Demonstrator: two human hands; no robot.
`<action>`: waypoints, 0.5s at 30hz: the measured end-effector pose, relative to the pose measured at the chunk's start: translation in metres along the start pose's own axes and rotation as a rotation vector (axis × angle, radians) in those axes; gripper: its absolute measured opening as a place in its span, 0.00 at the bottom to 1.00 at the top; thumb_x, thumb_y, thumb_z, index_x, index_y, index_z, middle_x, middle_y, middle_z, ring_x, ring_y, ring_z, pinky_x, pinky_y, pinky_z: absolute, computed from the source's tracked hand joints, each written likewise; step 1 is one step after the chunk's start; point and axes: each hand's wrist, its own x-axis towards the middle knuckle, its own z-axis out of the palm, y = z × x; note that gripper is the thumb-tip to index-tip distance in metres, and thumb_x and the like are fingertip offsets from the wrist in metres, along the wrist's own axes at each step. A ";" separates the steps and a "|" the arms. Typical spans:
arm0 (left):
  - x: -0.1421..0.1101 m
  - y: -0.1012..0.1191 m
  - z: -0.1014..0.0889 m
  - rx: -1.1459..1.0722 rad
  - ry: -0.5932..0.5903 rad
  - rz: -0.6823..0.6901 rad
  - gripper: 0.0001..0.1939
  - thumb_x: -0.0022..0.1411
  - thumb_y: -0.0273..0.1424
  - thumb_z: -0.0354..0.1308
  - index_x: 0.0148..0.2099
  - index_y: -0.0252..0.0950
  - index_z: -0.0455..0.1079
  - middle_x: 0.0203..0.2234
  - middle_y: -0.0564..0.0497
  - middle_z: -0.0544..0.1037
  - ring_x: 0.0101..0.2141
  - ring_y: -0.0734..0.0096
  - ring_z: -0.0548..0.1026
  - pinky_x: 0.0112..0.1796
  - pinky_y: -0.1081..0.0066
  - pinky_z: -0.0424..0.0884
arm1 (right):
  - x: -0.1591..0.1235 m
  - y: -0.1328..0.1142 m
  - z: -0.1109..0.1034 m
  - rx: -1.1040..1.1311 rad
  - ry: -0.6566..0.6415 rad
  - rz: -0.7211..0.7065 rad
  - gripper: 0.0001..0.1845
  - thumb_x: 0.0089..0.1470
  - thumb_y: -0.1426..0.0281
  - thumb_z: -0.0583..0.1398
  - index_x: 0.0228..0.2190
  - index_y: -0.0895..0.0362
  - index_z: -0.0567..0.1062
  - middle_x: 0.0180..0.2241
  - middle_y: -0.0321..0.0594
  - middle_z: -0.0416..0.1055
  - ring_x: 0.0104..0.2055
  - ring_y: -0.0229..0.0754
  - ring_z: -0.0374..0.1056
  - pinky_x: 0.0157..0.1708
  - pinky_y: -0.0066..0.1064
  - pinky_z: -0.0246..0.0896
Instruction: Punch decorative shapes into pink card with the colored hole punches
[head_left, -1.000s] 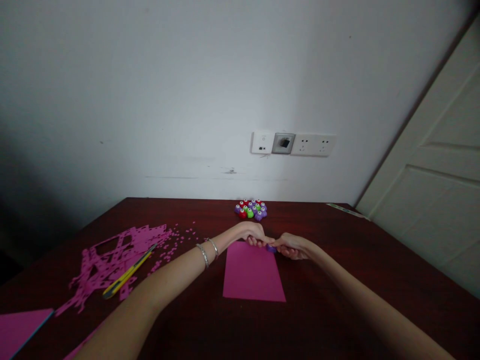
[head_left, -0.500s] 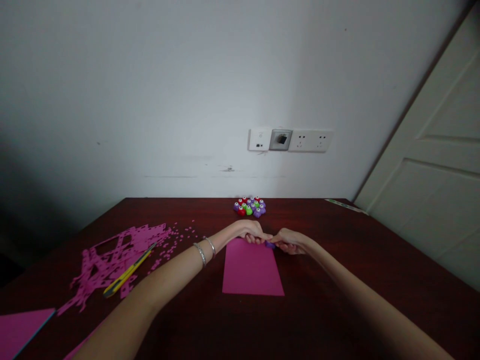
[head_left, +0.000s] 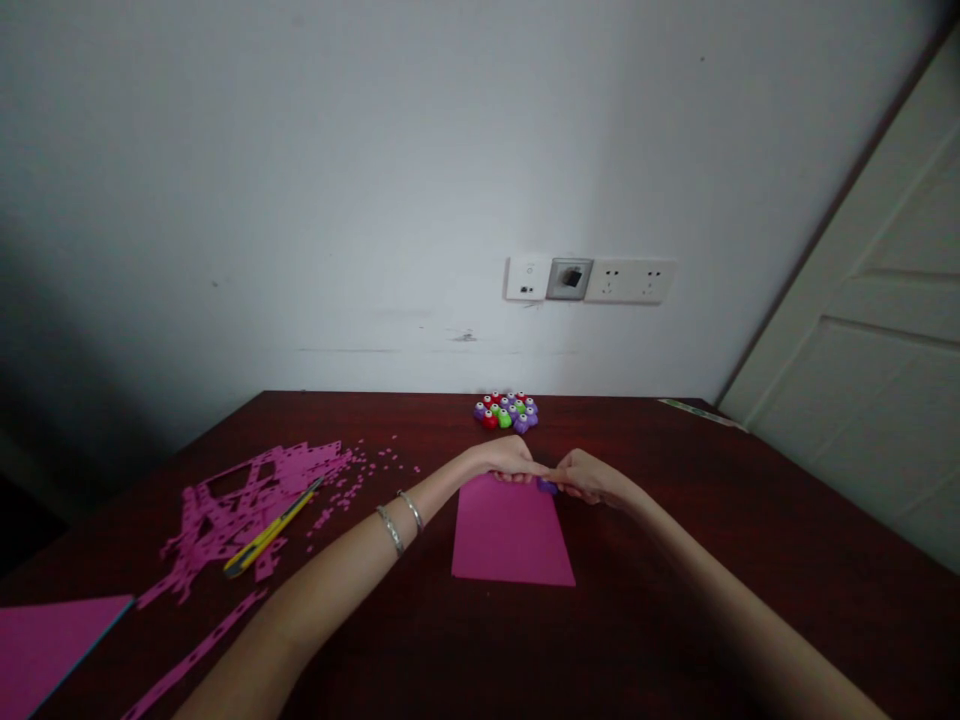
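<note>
A sheet of pink paper [head_left: 514,535] lies flat on the dark red table. At its far right corner is a small purple paper punch [head_left: 548,486], mostly hidden by my fingers. My left hand [head_left: 511,457], with two silver bangles on the wrist, is over the sheet's far edge. Its fingers are curled, and one digit reaches to the punch. My right hand [head_left: 586,475] is closed around the punch from the right, its thumb side meeting the left hand's outstretched digit on top. The exact finger contact is too small to make out.
Several red, green and purple punches [head_left: 507,411] cluster near the wall. To the left are punched pink scraps [head_left: 247,500], tiny cut-outs [head_left: 346,490] and a yellow utility knife [head_left: 274,528]. More pink paper [head_left: 56,645] lies at the near left. A ruler-like strip [head_left: 701,412] is at the far right.
Both hands stay at the sheet's far right corner with the punch. The whole view has shifted slightly, and more of a punched pink strip shows beside my left forearm.
</note>
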 end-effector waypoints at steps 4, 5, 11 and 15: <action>-0.012 -0.017 0.002 0.049 -0.083 0.050 0.25 0.46 0.53 0.58 0.22 0.32 0.68 0.14 0.55 0.68 0.13 0.82 0.61 0.17 0.76 0.55 | -0.005 -0.003 0.006 -0.103 0.127 -0.068 0.26 0.48 0.54 0.58 0.09 0.56 0.61 0.07 0.31 0.55 0.10 0.29 0.49 0.12 0.24 0.42; -0.014 -0.021 0.004 0.076 -0.090 0.044 0.24 0.46 0.51 0.59 0.22 0.32 0.68 0.14 0.55 0.69 0.13 0.82 0.62 0.17 0.76 0.55 | -0.006 -0.004 0.007 -0.130 0.161 -0.080 0.26 0.49 0.55 0.58 0.09 0.56 0.61 0.07 0.32 0.56 0.10 0.30 0.51 0.13 0.25 0.44; -0.015 -0.034 0.016 0.102 -0.010 0.000 0.19 0.42 0.44 0.65 0.22 0.32 0.68 0.12 0.55 0.68 0.13 0.79 0.65 0.18 0.77 0.58 | -0.014 -0.005 0.013 -0.265 0.376 -0.147 0.21 0.48 0.57 0.59 0.13 0.56 0.65 0.14 0.38 0.66 0.20 0.38 0.63 0.21 0.27 0.50; -0.014 -0.035 0.017 0.069 -0.020 -0.013 0.18 0.42 0.43 0.66 0.22 0.33 0.67 0.12 0.55 0.69 0.13 0.78 0.66 0.18 0.76 0.60 | -0.019 -0.006 0.020 -0.438 0.498 -0.133 0.19 0.49 0.55 0.58 0.18 0.56 0.70 0.24 0.44 0.72 0.28 0.44 0.68 0.24 0.29 0.49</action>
